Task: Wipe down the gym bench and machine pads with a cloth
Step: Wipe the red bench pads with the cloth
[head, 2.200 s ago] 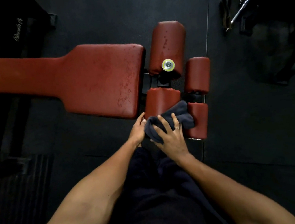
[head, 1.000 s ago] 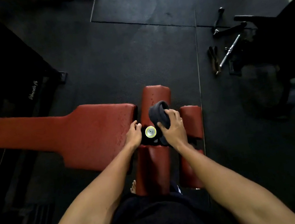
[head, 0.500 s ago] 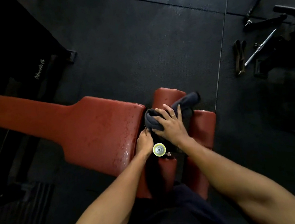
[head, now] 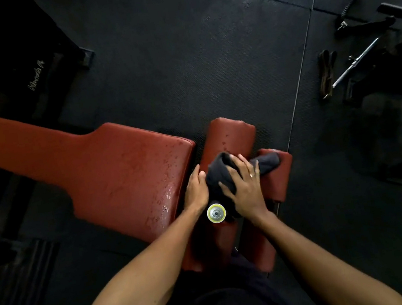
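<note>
A red padded bench (head: 108,165) runs from the left edge to the middle, its wide end speckled with droplets. Beyond that end stand red roller pads: a far one (head: 231,135), one to the right (head: 280,180), and two nearer ones (head: 208,249) partly under my arms. A dark grey cloth (head: 219,173) lies bunched over the far pad, one end trailing onto the right pad. My right hand (head: 245,187) presses on the cloth with fingers spread. My left hand (head: 196,191) rests against the pad beside the cloth. A yellow-rimmed metal end cap (head: 216,213) sits between my wrists.
Black rubber floor mats surround the bench. At the right lie a chrome cable bar (head: 355,62), a strap (head: 327,72) and dark handles (head: 355,11). A dark machine frame (head: 28,73) stands at the upper left, a ribbed mat (head: 15,289) at the lower left.
My right hand carried the cloth from the near roller pads up to the far pad and now presses it there. My left hand followed alongside.
</note>
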### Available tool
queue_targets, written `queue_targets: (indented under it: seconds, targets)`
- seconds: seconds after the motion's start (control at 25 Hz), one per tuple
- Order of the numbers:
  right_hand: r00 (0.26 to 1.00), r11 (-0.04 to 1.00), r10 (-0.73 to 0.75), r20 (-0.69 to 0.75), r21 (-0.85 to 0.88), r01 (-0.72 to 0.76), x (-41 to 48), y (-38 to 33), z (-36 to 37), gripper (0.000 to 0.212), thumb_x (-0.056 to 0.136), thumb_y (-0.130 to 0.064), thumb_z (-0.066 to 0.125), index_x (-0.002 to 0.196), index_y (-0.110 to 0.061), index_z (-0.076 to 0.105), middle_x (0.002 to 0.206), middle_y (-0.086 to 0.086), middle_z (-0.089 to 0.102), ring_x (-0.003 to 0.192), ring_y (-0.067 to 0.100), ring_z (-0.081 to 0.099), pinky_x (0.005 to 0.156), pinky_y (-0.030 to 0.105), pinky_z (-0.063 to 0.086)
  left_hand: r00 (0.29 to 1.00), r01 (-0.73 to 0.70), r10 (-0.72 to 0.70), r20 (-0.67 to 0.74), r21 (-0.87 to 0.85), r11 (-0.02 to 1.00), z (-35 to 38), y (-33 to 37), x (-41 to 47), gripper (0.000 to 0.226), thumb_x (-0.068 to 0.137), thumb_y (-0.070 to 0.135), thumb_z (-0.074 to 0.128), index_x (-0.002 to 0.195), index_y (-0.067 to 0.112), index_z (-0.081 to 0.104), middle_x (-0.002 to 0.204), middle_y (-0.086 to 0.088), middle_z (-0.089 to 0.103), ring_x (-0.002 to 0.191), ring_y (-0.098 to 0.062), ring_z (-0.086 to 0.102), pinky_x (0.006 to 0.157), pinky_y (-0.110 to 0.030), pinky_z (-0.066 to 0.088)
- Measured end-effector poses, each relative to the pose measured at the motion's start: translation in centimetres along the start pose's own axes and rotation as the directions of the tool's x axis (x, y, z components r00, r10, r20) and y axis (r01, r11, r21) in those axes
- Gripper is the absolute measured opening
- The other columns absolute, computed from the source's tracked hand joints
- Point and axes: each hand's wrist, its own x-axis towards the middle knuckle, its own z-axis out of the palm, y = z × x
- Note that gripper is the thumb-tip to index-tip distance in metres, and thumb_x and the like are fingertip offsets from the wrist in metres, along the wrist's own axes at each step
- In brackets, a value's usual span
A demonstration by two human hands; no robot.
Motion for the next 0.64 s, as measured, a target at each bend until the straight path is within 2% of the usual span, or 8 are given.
queue_targets:
  seconds: [0.16,0.28,0.36,0.44,0.52,0.64]
  targets:
    - [0.993,0.972,-0.12,0.016,-0.2,0.121,5.1,-1.0,-0.1,0.047,0.084,-0.041,0.063,0.124,-0.016,0.064,0.145,0.005,0.049,0.138,0.031,0.043,0.115,0.063,0.026,1.0,-0.018,0.018,-0.002,-0.004,1.0,1.0,-1.2,0.8,0.053,0.104,0.042,0.027,0.152,0.027,0.04,0.156,0.002,0.042,0.143,-0.017,0.039,0.119,-0.042,0.03]
    - [0.998,0.961,0.003,-0.058,-0.275,-0.019,9.3,-0.3,-0.8,0.052,0.087,-0.042,0.063,0.132,-0.018,0.057,0.138,0.007,0.051,0.128,0.031,0.047,0.112,0.057,0.034,1.0,-0.002,0.001,-0.017,-0.07,0.998,0.9,-0.2,0.7,0.048,0.108,0.031,0.031,0.153,0.016,0.038,0.157,-0.003,0.04,0.145,-0.018,0.036,0.121,-0.035,0.024]
    - [0.991,0.965,0.12,-0.066,-0.226,-0.132,11.8,-0.8,-1.3,0.056,0.089,-0.043,0.061,0.141,-0.026,0.049,0.14,0.004,0.051,0.129,0.03,0.048,0.11,0.054,0.036,1.0,-0.011,0.009,-0.028,-0.074,0.997,1.0,0.4,0.9,0.047,0.109,0.029,0.03,0.154,0.013,0.036,0.158,-0.004,0.038,0.146,-0.018,0.033,0.121,-0.031,0.022]
    - [0.989,0.97,0.139,-0.054,-0.195,-0.147,10.9,-1.4,-1.6,0.057,0.091,-0.047,0.059,0.145,-0.033,0.048,0.147,0.002,0.048,0.135,0.03,0.045,0.113,0.053,0.033,0.999,-0.028,0.025,-0.037,-0.08,0.996,1.3,0.9,1.5,0.047,0.11,0.028,0.027,0.153,0.012,0.037,0.158,-0.006,0.039,0.145,-0.018,0.034,0.12,-0.03,0.023]
    - [0.995,0.975,0.099,-0.029,-0.195,-0.103,6.8,-2.0,-1.6,0.063,0.09,-0.054,0.06,0.149,-0.037,0.046,0.157,0.001,0.041,0.145,0.029,0.036,0.115,0.052,0.027,0.998,-0.013,0.008,-0.058,-0.089,0.996,1.7,1.4,2.1,0.048,0.11,0.029,0.025,0.152,0.012,0.038,0.157,-0.008,0.041,0.145,-0.02,0.036,0.12,-0.031,0.024]
    - [0.998,0.976,0.028,0.052,-0.216,-0.016,2.7,-2.0,-1.7,0.067,0.091,-0.05,0.063,0.153,-0.039,0.042,0.163,0.004,0.033,0.151,0.031,0.028,0.115,0.055,0.027,0.994,0.022,-0.034,-0.106,-0.111,0.994,2.3,1.6,2.7,0.048,0.109,0.032,0.024,0.15,0.016,0.042,0.153,-0.006,0.046,0.141,-0.021,0.041,0.117,-0.031,0.027]
